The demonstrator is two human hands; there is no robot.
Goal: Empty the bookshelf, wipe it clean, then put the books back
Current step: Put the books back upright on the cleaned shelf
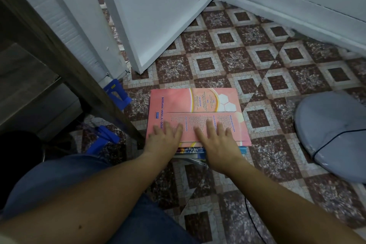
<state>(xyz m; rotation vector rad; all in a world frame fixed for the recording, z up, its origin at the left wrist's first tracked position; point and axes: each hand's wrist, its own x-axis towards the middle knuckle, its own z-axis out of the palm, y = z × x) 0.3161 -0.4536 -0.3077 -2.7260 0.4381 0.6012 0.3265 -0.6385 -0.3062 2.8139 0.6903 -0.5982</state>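
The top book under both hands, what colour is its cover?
Pink top book, with yellow arcs and white hexagons; seen in the head view.

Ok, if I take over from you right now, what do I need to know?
Left hand: open, flat on the pink book.
Right hand: open, flat on the same book.
Books: the pink book tops a stack of books on the tiled floor, beside the wooden bookshelf.
Done: these books look to be off the shelf.
Left: wiping, then putting the books back. No cloth is in view.
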